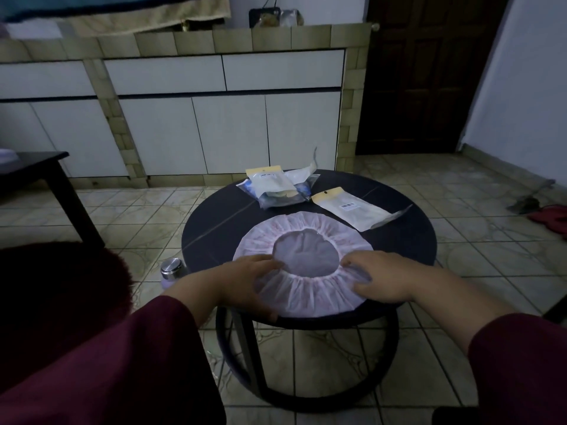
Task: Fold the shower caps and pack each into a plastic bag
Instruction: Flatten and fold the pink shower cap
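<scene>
Shower cap (306, 240) spread flat, opening up, on round bench (214, 228). Left hand (245, 283) and right hand (383, 277) press its near rim, fingers (352, 261) fairly straight, gripping nothing. Cap extends away beyond both; roughly round, no long axis. Plastic bag (352, 210) beyond right fingers, nearer that hand.

Shower cap (306, 231) on table (214, 231), plastic bag (352, 210) and bag pile (279, 188) behind.
</scene>
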